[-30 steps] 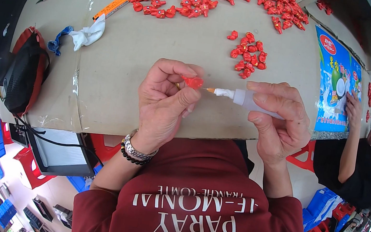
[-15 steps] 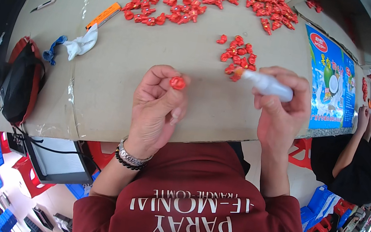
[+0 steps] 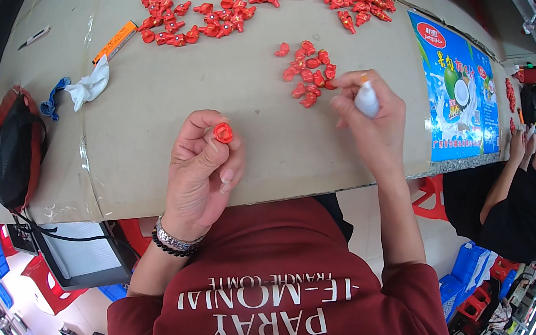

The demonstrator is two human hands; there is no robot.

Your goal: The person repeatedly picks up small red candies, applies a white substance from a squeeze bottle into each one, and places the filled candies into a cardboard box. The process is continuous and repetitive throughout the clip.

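Head view: my left hand (image 3: 201,171) pinched one red piece (image 3: 223,132) at mid frame; my right hand (image 3: 374,118), gripping the white bottle (image 3: 367,101), was up right beside the small red pile (image 3: 307,75).

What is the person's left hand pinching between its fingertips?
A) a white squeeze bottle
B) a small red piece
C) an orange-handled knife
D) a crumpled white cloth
B: the left hand pinches a small red piece at its fingertips, while the white squeeze bottle is in the right hand.
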